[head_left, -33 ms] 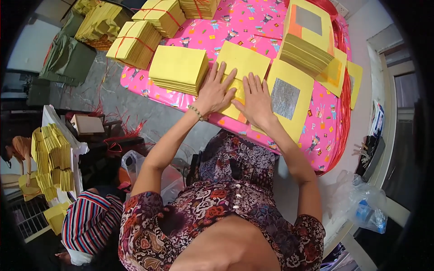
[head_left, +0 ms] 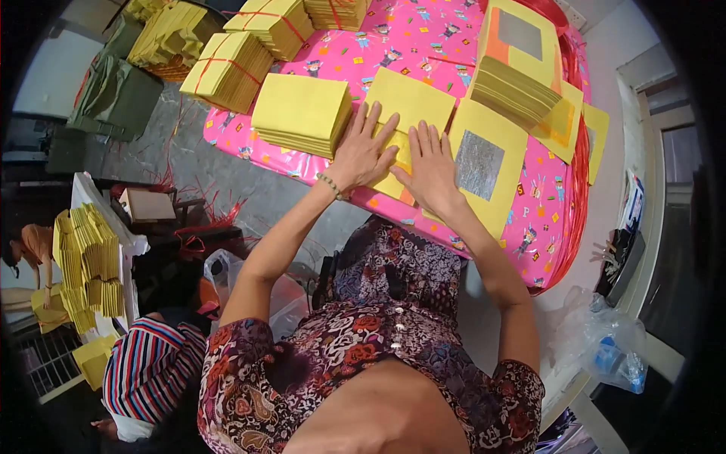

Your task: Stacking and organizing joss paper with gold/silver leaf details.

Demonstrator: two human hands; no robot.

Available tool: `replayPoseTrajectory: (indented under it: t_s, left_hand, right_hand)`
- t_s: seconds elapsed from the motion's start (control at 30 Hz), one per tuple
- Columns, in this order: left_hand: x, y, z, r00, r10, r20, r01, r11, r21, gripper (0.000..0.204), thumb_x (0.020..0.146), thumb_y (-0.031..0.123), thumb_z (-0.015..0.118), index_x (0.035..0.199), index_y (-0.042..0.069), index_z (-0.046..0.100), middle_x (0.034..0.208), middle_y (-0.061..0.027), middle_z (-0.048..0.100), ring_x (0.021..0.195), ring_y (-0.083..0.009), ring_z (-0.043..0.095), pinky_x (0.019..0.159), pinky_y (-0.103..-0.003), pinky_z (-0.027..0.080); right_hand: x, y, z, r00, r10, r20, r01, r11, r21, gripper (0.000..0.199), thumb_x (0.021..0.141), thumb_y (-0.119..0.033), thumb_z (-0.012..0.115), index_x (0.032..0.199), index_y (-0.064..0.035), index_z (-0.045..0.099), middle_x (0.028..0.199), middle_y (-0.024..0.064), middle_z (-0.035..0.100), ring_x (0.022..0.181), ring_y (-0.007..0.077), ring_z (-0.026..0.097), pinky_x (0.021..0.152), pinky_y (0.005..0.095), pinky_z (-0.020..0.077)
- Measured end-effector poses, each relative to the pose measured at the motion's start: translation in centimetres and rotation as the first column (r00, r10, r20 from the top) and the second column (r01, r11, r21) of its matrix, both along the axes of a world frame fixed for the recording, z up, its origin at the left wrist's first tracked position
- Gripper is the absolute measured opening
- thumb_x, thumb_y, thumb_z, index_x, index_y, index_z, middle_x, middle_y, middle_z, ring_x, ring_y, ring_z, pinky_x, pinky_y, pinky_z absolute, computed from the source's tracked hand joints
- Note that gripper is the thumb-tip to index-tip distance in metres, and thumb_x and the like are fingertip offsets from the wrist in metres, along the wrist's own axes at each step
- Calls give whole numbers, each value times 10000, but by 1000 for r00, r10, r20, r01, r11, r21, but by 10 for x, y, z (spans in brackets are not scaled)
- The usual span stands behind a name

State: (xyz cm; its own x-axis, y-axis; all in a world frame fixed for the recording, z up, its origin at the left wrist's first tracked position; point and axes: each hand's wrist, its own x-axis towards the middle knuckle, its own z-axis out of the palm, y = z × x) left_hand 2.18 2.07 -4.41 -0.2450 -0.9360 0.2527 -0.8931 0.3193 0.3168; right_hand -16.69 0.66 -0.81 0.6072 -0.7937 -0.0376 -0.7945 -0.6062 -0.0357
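Observation:
My left hand (head_left: 361, 155) lies flat with its fingers spread on a yellow paper sheet (head_left: 412, 94) near the front edge of the table. Beside it, my right hand (head_left: 431, 170) presses down on the same paper, palm down and fingers stretched out. A shiny, orange-edged area shows between the hands; the rest of it is hidden under them. Close to my left hand sits a neat stack of folded yellow paper (head_left: 302, 110). To the right of my right hand is a flat yellow sheet with a silver foil rectangle (head_left: 478, 166).
A pink patterned cloth (head_left: 529, 227) covers the table. A tall stack of foil-faced yellow paper (head_left: 514, 68) stands at the back right, near red plastic strands (head_left: 578, 204). Bundles tied in red (head_left: 227, 68) line the back left. Other people, one in a striped top (head_left: 155, 371), are at lower left.

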Motion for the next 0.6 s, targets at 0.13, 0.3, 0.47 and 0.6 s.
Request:
replayPoseTrajectory:
  t_s: [0.13,0.3,0.47,0.6]
  left_hand:
    - [-2,-4,-4,999,-5,50,3,1000,25,647,982,448,439,1543,146,324,1566,-297,238,1455,-538,112,1185,-599,153]
    - [-5,-3,-11,997,24,72,-26,1000,17,637,990,443,423,1547,152,316,1571,-295,227,1445,-562,101,1185,-606,144]
    - [-4,-8,-13,995,38,90,-35,999,-34,633,995,440,408,1541,132,322,1567,-298,233,1423,-575,150,1173,-631,147]
    - [-15,-6,-6,993,102,54,-100,994,-49,615,995,423,415,1524,116,345,1547,-307,261,1411,-576,179,1161,-647,150]
  right_hand:
    - [-3,-4,-2,999,-12,-35,12,1000,10,829,967,-585,441,1510,31,321,1580,226,290,1479,357,244,1212,505,131]
    - [-7,-3,-11,1000,-3,-22,2,1000,-25,782,977,-531,472,1513,17,321,1581,219,290,1475,355,254,1205,508,158]
    - [-6,-20,-9,986,101,131,-62,959,-276,520,921,-305,623,1324,7,516,1302,192,573,1223,322,543,1073,503,372]
    - [-5,-37,4,948,93,304,-47,987,-154,303,863,-206,688,1099,-33,609,1004,126,654,959,287,643,902,459,470]
